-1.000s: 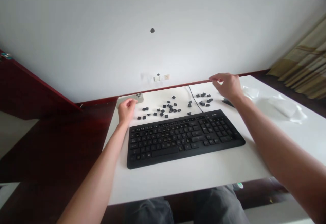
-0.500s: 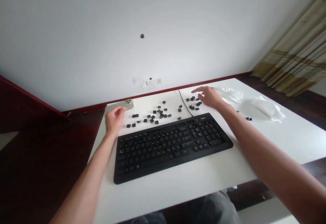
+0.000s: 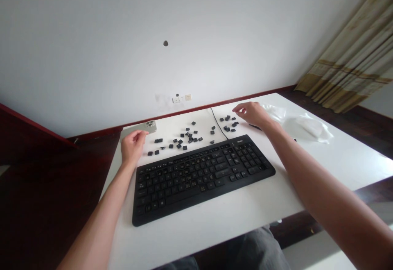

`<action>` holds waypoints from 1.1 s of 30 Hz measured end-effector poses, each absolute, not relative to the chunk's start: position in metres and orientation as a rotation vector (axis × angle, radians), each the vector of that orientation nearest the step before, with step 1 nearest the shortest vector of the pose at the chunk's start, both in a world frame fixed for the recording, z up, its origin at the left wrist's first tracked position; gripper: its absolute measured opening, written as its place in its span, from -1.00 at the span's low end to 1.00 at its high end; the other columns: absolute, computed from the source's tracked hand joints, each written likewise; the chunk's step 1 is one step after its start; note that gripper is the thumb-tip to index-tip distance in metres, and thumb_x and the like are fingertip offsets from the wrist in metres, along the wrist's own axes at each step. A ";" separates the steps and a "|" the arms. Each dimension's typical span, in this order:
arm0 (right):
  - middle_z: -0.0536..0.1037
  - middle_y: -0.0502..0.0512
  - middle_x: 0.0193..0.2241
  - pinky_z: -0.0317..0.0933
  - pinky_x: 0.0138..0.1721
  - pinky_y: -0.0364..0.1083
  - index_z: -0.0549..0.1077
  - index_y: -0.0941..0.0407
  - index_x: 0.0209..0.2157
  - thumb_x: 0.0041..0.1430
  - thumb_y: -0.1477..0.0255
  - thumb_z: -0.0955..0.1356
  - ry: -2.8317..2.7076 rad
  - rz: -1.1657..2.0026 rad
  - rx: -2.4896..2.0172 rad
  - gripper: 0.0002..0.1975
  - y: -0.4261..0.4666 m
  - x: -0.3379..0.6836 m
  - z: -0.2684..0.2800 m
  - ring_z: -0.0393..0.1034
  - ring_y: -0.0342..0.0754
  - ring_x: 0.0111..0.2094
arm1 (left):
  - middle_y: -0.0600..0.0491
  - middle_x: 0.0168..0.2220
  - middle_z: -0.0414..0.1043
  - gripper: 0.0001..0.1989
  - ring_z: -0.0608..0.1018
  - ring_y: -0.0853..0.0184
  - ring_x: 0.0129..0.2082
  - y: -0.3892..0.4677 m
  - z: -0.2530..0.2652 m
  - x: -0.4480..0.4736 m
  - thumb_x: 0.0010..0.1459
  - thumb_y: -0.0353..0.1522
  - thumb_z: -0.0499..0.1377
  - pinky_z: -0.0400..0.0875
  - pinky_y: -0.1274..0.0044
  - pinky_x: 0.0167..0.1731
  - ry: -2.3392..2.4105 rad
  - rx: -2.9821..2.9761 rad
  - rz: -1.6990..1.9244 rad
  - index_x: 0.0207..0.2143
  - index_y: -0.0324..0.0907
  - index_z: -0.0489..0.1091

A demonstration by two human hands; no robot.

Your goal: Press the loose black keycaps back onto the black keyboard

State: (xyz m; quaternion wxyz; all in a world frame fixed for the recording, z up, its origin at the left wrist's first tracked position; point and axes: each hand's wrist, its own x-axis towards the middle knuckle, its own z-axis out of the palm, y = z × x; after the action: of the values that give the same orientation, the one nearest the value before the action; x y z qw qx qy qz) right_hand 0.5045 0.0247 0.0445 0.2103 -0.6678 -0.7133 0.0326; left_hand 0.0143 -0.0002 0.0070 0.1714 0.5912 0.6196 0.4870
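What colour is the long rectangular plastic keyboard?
The keyboard is black, clearest in the head view.

Matt plastic keyboard (image 3: 204, 178), smooth table (image 3: 245, 210), cloth curtain (image 3: 346, 69), glossy plastic bag (image 3: 311, 128)

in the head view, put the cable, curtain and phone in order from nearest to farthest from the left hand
From the left hand:
1. Phone, back left on the table
2. Cable, behind the keyboard
3. Curtain, far right, beyond the table
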 end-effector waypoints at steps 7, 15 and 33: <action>0.73 0.06 -0.29 0.42 -0.05 -0.02 0.71 0.01 -0.19 0.16 0.60 0.37 -2.063 0.162 -1.852 -0.68 0.022 0.497 0.049 0.63 0.05 -0.17 | 0.11 -0.51 0.50 -0.72 0.54 0.32 -0.46 0.002 0.005 0.012 0.17 -0.17 0.25 0.34 0.55 -0.40 1.768 1.680 1.377 -0.29 -0.16 0.65; 0.72 0.05 -0.28 0.40 -0.13 0.00 0.71 0.00 -0.21 0.21 0.45 0.41 -2.133 0.202 -1.791 -0.80 0.015 0.490 0.059 0.58 0.05 -0.25 | 0.11 -0.53 0.48 -0.70 0.53 0.31 -0.46 0.001 0.006 0.013 0.16 -0.16 0.24 0.34 0.54 -0.40 1.800 1.692 1.352 -0.29 -0.16 0.67; 0.62 0.03 -0.31 0.27 -0.32 -0.06 0.71 -0.15 -0.10 0.11 0.37 0.50 -2.386 0.426 -1.874 -0.70 0.014 0.506 0.064 0.46 -0.04 -0.38 | 0.11 -0.54 0.48 -0.72 0.53 0.31 -0.47 -0.001 0.008 0.015 0.15 -0.17 0.25 0.36 0.53 -0.39 1.803 1.707 1.358 -0.30 -0.16 0.66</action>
State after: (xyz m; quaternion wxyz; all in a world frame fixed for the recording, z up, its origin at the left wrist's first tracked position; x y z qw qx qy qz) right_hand 0.5065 0.0143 0.0636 0.0392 -0.6112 -0.7782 0.1389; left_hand 0.0148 -0.0005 0.0082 0.1552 0.5960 0.6293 0.4740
